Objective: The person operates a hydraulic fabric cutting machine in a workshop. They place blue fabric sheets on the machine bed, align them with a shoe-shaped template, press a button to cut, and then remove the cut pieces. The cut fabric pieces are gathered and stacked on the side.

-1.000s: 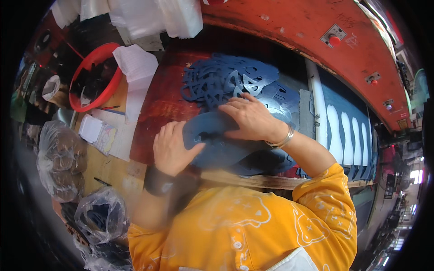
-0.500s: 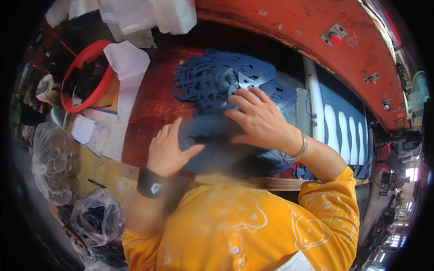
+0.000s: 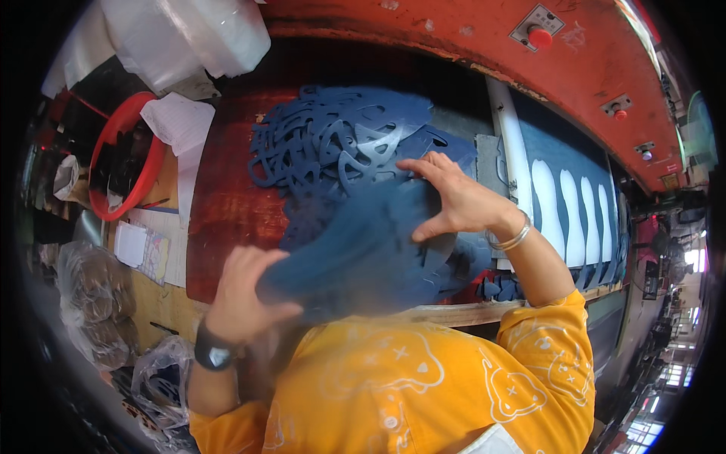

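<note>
A bundle of thin dark blue sheet material (image 3: 355,257), blurred by motion, is held up close to my body. My left hand (image 3: 246,295) grips its left end, thumb and fingers on either side of the edge. My right hand (image 3: 461,198) has hold of its upper right part, with the thumb below and the fingers above. The bundle bends between the two hands, and its exact shape is smeared. Just beyond it lies a heap of blue cut-out sheet scraps (image 3: 340,132), full of curved holes, on a worn dark red board (image 3: 227,219).
A red machine beam (image 3: 461,38) with red buttons runs across the far right. Below it are a white bar (image 3: 508,144) and a blue sheet (image 3: 582,159) with long white cut-outs. On the left are a red basket (image 3: 98,198), papers (image 3: 130,244) and plastic bags (image 3: 94,299).
The blue bundle has been lifted and tilted, its left end nearer me. My left hand has moved left and nearer my body. My right hand has turned and now grips the bundle.
</note>
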Demonstrator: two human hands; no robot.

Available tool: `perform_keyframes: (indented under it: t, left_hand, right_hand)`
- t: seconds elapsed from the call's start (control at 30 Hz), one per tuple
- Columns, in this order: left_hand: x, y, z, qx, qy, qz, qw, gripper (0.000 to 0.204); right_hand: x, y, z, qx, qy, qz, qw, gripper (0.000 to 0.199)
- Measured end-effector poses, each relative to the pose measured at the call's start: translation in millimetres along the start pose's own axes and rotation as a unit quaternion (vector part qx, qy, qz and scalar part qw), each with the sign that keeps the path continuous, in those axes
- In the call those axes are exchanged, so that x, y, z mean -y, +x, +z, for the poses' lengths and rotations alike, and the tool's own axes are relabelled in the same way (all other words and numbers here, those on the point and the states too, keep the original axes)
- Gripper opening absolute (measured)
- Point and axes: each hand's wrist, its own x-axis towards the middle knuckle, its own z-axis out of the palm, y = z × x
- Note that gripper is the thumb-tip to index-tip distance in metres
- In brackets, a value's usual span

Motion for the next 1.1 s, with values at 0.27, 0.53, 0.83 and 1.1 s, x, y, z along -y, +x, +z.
perform_keyframes:
  t: [0.27, 0.53, 0.83, 1.1]
  left_hand:
    - [-30.6, -48.4, 40.4, -0.100, 0.017, 0.040, 0.994, 0.046]
    - [-27.7, -38.7, 35.4, -0.107, 0.061, 0.101, 0.987, 0.040]
    - [-23.3, -38.9, 37.6, -0.181, -0.086, 0.022, 0.979, 0.059]
    - [24.7, -119.3, -97.7, -0.211, -0.322, -0.050, 0.921, 0.064]
  right_hand:
    - [2.7, -49.1, -1.2, 0.011, -0.057, -0.143, 0.988, 0.074]
    - [-0.8, -7.4, -15.5, 0.024, -0.050, -0.165, 0.985, 0.065]
    - [10.6, -41.8, -3.0, -0.022, -0.067, -0.162, 0.984, 0.068]
    - [164.3, 81.1, -77.0, 0.056, 0.084, -0.206, 0.973, 0.084]
